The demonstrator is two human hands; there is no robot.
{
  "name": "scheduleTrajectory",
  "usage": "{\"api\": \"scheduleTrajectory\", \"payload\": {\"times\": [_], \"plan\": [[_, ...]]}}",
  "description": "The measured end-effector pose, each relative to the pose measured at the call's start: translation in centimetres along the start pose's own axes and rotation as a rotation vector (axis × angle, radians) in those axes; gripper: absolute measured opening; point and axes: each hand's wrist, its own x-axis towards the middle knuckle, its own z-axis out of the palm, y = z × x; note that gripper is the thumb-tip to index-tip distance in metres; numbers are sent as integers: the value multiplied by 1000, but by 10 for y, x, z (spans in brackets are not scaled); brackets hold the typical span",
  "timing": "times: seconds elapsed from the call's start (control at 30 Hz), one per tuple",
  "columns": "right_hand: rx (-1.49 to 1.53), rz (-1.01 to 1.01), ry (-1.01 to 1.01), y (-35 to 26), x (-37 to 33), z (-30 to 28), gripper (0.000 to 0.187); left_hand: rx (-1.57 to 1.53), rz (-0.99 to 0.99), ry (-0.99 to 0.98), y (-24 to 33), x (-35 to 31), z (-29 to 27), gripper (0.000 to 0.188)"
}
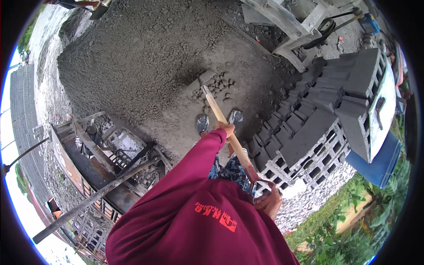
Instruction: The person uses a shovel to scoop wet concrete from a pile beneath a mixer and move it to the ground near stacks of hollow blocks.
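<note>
A shovel (215,107) with a pale wooden shaft slants across the middle, from my body toward the ground ahead. My left hand (226,128) is wrapped round the shaft about halfway along, just above my feet. Near my right side, my right hand (269,202) is closed on the reddish grip at the shaft's upper end. The blade (204,79) rests low at the near edge of a large heap of damp grey mix (128,66). Dark clumps (221,84) lie beside the blade; how much is on it I cannot tell.
Grey hollow concrete blocks (316,141) stand stacked at my right, with a blue container (377,161) beyond. A metal machine with a long bar (95,201) stands at left. A grey frame (287,22) is at far right. Another shovel blade (98,12) shows at far left.
</note>
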Motion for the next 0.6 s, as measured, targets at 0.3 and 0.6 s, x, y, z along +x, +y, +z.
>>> {"api": "scheduleTrajectory", "payload": {"times": [0.3, 0.6], "plan": [[-110, -73, -14, -76, -16, -94, 50, -5, 58, 52, -90, -38, 98, 63], [-358, -104, -106, -69, 4, 3, 46, -204, 0, 149, -54, 9, 8, 37]]}}
